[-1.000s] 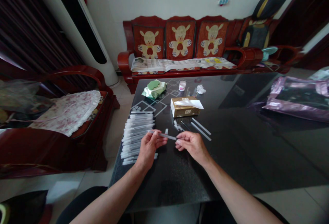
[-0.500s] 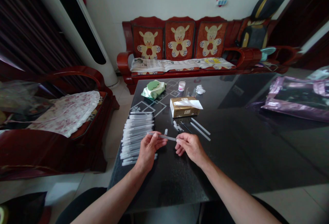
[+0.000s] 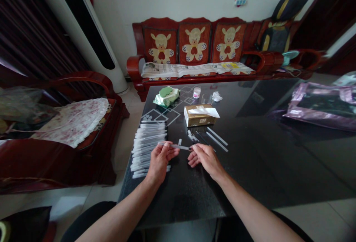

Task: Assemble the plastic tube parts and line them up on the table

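Observation:
Between my two hands lies a slim translucent pen barrel (image 3: 180, 147), held nearly level above the table. My left hand (image 3: 160, 160) pinches its left part between thumb and fingers. At the barrel's right end, my right hand (image 3: 204, 158) has its thumb and forefinger closed; a small dark part shows there, too small to make out. Left of my left hand, a row of many similar pens (image 3: 148, 142) lies side by side. A short clear cap (image 3: 180, 142) rests just behind the held barrel. Beyond my right hand are small caps (image 3: 191, 135), a thin dark rod (image 3: 201, 137) and two loose tubes (image 3: 217, 139).
On the dark glossy table (image 3: 250, 168) stand a gold tissue box (image 3: 198, 119), a green wipes pack (image 3: 167, 96), a small white jar (image 3: 197, 92) and crumpled tissue (image 3: 217, 96). A purple-edged bag (image 3: 319, 119) lies far right. Wooden sofas stand behind and left.
The barrel and both hands have shifted very slightly left. A dark part now shows at the barrel's right end by my right fingertips, and more of the dark rod is visible.

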`<state>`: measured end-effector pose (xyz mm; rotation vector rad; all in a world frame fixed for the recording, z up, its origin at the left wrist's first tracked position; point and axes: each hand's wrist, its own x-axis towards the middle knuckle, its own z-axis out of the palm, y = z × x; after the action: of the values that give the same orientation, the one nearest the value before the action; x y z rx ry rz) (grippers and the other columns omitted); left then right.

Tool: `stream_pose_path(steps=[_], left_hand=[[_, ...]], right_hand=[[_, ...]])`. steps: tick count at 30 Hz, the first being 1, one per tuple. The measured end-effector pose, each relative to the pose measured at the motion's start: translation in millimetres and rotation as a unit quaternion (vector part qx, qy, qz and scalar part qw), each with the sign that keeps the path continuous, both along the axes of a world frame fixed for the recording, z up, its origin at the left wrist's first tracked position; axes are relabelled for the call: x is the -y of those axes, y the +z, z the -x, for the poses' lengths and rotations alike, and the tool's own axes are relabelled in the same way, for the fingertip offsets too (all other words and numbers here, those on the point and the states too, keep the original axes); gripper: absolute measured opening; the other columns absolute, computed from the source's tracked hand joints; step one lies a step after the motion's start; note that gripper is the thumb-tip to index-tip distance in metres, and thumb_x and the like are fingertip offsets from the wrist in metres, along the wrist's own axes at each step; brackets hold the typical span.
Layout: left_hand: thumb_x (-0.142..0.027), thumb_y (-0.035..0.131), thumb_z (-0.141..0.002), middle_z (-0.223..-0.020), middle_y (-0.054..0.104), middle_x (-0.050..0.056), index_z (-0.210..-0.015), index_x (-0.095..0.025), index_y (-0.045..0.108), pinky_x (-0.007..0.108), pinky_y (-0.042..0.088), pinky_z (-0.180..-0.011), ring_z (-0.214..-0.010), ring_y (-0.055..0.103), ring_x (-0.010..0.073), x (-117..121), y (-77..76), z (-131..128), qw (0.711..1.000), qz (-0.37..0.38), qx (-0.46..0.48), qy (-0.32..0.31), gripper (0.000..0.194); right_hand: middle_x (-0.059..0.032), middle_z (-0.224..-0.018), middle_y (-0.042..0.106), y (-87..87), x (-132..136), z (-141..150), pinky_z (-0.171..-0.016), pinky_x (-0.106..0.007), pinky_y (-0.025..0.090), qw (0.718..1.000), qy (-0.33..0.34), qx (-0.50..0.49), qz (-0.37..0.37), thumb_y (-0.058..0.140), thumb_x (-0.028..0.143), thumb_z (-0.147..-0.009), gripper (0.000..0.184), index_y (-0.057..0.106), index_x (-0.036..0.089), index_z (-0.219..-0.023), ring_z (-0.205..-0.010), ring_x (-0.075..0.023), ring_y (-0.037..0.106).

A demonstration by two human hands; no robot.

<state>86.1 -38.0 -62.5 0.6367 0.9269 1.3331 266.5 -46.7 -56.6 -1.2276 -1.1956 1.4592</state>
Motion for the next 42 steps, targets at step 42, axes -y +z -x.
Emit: stream_pose_path(steps=[42], left_hand=[[-0.033, 0.075, -0.073, -0.073, 0.070, 0.006, -0.087, -0.010, 0.064, 0.026, 0.058, -0.068, -0.070, 0.070, 0.0170, 5.5, 2.8, -0.8, 0.999, 0.025, 0.022, -0.019, 0.029]], right_hand=[[-0.0003, -0.063, 0.056, 14.4, 13.9, -6.8, -0.062, -0.027, 0.040, 0.912, 0.076, 0.324, -0.239, 0.039, 0.030, -0.095, 0.025, 0.052, 0.020, -0.076, -0.060, -0.0143, 0.055]])
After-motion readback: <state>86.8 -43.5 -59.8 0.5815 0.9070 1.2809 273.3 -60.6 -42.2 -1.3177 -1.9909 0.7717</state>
